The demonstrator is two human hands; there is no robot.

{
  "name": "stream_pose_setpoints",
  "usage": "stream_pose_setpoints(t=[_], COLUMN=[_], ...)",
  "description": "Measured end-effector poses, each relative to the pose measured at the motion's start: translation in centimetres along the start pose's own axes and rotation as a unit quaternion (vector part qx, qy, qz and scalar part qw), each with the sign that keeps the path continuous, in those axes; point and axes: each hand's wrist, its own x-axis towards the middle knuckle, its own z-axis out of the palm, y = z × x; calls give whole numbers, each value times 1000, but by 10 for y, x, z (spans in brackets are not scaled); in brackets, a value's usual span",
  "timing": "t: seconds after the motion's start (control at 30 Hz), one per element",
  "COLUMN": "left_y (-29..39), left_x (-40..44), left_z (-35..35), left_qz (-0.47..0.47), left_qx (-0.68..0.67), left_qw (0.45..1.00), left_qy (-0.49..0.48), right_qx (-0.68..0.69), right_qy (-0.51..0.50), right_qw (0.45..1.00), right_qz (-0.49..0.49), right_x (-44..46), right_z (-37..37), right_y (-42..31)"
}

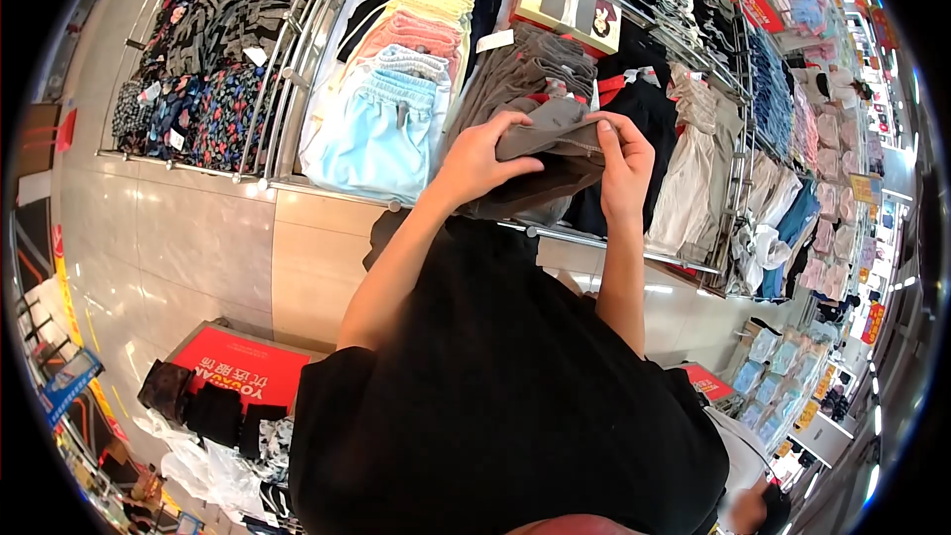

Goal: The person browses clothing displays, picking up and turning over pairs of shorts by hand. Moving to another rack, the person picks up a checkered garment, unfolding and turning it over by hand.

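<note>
Beside light-blue clothes (pixel 371 144): left hand (pixel 483 160), right hand (pixel 626 166) pinching upper edge of grey-brown garment (pixel 555 142).

A loose, short-sleeved black top (pixel 515 386) is worn, with left hand (pixel 483 159) and right hand (pixel 626 166) bare.

We note glossy beige floor tiles (pixel 203 228), silver tubular metal display racks (pixel 289 74) and, rightmost, bright white strip lights (pixel 873 481).

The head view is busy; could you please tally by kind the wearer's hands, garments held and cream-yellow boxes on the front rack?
Bare left hand and right hand: 2
Grey-brown fabric garment: 1
Cream-yellow rectangular box: 1
Total: 4
</note>
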Motion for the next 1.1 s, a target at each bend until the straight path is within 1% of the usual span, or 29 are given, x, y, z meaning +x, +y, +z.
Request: stream_pose_setpoints(t=[0.07,0.1,0.13,0.17,0.23,0.27,0.3,0.37,0.4,0.47,0.53,0.6,0.67,0.77,0.83,0.9,0.93,1.0,1.03,1.1], left_y=[-25,-32,-38,-44,-40,-42,-44,-46,-47,-49,-48,-55,-60,-64,-70,-81,-85,-87,-83,-73], left_x=[1,2,1,0,-2,-3,-3,-4,-4,-4,-5,-4,-4,-3,-3,-2,-2,-2,-1,-1], left_z=[2,-4,-8,-12,-19,-20,-22,-21,-21,-19,-16,-9,-3,-1,0,2,3,5,5,7], left_qz=[52,16,17,1,-20,-21,-24,-32,-32,-24,-35,-11,-12,-23,-34,-74,-75,-86,-87,-73], left_qx=[107,105,105,105,117,117,130,135,136,125,121,117,99,76,69,-24,-23,-86,-84,-72], left_qw=[991,992,992,991,985,985,981,978,978,979,980,983,986,989,990,993,993,991,991,994], left_qy=[63,65,64,87,125,125,139,157,158,157,156,144,136,126,121,90,91,58,58,31], right_qx=[-77,-77,-134,-192,-295,-335,-335,-428,-428,-417,-397,-372,-370,-294,-296,-304,-303,-312,-317,-335], right_qy=[7,8,-26,-61,-74,-81,-81,-50,-51,9,55,87,101,142,151,161,160,177,163,149], right_qw=[997,997,990,979,952,938,938,896,896,907,915,923,921,944,942,937,938,932,934,930], right_qz=[-22,-22,-19,-16,-33,-46,-45,-107,-107,-51,-57,-52,-61,-45,-53,-54,-54,-47,-24,-37], right_x=[0,-1,-2,-4,-8,-9,-8,-7,-7,-7,-5,-1,3,7,10,12,13,13,12,10], right_z=[-2,-1,-1,0,3,3,1,-7,-9,-14,-17,-23,-33,-40,-41,-46,-48,-48,-48,-40], right_y=[2,1,-2,-5,-8,-7,-2,12,13,14,8,1,2,4,8,18,24,30,29,23])
